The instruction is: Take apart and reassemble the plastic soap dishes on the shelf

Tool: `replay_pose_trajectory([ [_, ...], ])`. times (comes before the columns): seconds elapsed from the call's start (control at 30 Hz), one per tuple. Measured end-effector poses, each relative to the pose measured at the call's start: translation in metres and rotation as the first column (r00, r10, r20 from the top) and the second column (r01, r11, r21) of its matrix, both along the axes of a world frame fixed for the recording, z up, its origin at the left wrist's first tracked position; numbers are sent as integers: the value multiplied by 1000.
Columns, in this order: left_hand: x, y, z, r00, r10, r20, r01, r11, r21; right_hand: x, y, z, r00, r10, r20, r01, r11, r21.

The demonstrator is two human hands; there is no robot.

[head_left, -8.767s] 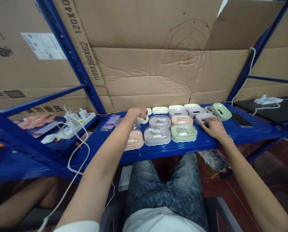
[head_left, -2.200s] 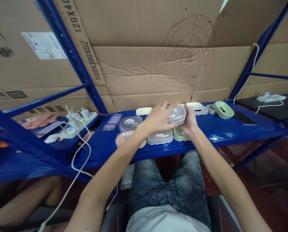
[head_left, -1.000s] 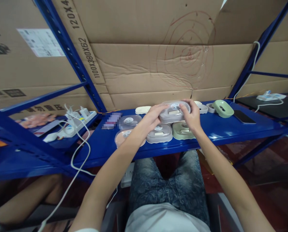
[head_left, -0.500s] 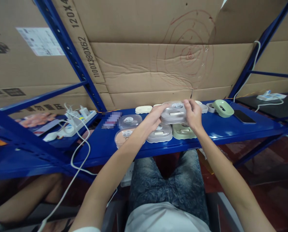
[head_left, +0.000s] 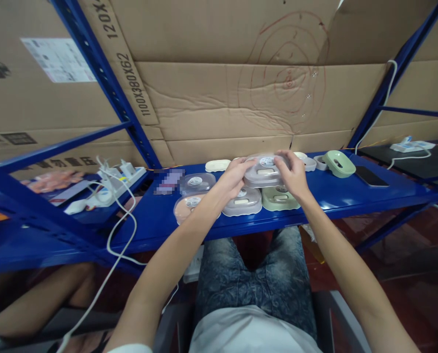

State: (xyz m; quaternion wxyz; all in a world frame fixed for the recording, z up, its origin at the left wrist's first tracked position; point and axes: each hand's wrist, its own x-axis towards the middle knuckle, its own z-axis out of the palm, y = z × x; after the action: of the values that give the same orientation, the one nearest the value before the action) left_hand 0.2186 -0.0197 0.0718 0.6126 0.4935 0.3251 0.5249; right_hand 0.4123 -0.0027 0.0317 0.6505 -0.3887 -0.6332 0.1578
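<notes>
Left of the grip, a clear lid (head_left: 196, 182) and a pink soap box (head_left: 189, 206) lie on the blue shelf (head_left: 351, 196). The left hand (head_left: 233, 177), arm stretched forward, clasps the grey soap box (head_left: 265, 170) from its left side. The right hand (head_left: 294, 174), wrist bent, grips its right end, so 2 hands hold it above a second grey box (head_left: 243, 202) and a green box (head_left: 279, 200). Further right sits a green dish (head_left: 338, 164).

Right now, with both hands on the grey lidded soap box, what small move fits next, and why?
Probably lower it and let go. The left hand and right hand grip the grey soap box from both sides, above the boxes on the blue shelf, with its clear lid already on.
</notes>
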Motion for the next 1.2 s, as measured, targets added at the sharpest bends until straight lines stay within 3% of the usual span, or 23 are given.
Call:
replay_pose_trajectory([
  [0.57,3,-8,4,1000,-30,8,30,995,-94,-6,-12,5,994,104,-16,-103,992,76],
  [0.87,5,-15,8,998,-63,14,64,987,-145,-3,-8,0,999,28,28,-34,977,211],
  [1.07,2,-6,0,1000,-19,11,20,994,-111,-7,-6,1,999,49,0,-49,983,180],
  [1.2,-3,3,-9,1000,9,-21,-9,1000,10,-9,-2,-2,999,8,-44,-8,1000,5],
])
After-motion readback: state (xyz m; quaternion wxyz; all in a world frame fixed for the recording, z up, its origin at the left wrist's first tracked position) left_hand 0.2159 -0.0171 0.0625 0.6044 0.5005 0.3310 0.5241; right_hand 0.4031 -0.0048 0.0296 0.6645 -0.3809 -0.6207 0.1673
